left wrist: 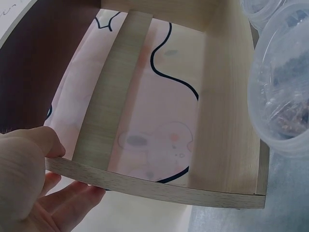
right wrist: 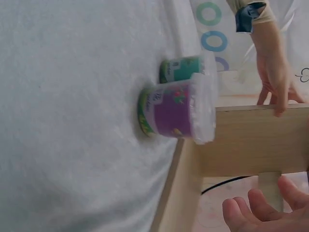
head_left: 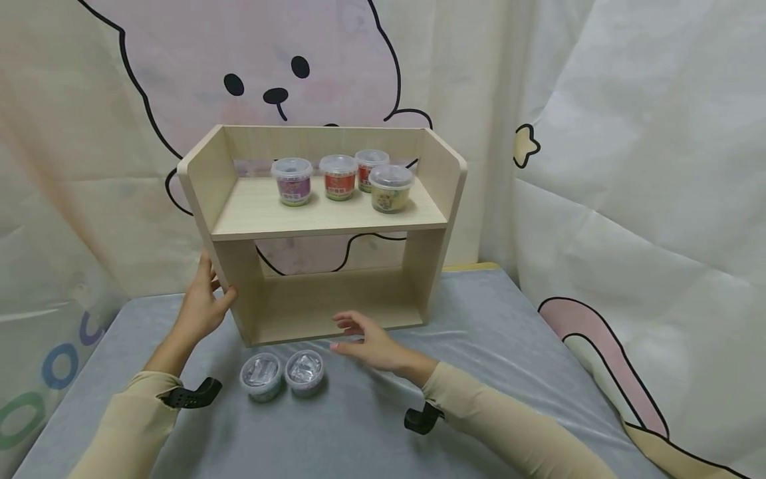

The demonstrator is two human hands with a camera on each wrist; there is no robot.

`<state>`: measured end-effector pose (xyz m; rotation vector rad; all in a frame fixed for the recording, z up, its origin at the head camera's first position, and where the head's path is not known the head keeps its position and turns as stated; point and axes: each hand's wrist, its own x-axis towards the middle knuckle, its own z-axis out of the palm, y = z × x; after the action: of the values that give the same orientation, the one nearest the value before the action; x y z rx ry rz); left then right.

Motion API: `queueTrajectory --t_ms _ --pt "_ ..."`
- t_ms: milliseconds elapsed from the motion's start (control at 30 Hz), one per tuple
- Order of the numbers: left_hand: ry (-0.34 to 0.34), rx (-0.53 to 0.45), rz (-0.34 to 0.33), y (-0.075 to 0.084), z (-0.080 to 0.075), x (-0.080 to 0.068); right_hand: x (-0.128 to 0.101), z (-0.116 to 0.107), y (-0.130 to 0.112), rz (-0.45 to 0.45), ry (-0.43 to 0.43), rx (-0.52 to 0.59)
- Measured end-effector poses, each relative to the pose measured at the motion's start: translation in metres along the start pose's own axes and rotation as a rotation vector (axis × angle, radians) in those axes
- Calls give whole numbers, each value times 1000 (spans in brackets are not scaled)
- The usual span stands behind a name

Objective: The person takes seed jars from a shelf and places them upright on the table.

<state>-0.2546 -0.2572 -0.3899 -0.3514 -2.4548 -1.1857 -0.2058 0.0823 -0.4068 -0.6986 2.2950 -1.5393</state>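
The pale wooden shelf [head_left: 323,219] stands at the back of the grey table [head_left: 479,346], its upper board carrying four lidded cups [head_left: 341,178]. The left hand [head_left: 200,306] grips its left side panel, thumb in front and fingers curled behind, apparently to steady it. The right hand [head_left: 368,342] hovers released, fingers straight, before the bare lower opening, holding nothing. Just beside it, in front of the shelf, two more lidded cups [head_left: 282,374] stand touching each other
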Motion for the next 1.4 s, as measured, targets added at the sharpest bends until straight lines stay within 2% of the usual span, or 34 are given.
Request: queueTrajectory --t_ms 367,633,800,1033,1400 --pt "7 -14 -5 1 2 0 -7 -36 -31 -85 42 -25" --pt "4 -32 4 0 3 -1 -11 -68 -56 -87 83 -20" --pt "10 -37 12 1 2 -2 -11 -85 -68 -95 97 26" --pt "3 -33 27 -2 2 -1 -11 -107 -90 -142 195 68" --pt "-4 -26 27 -3 2 0 -7 -149 -119 -136 327 35"
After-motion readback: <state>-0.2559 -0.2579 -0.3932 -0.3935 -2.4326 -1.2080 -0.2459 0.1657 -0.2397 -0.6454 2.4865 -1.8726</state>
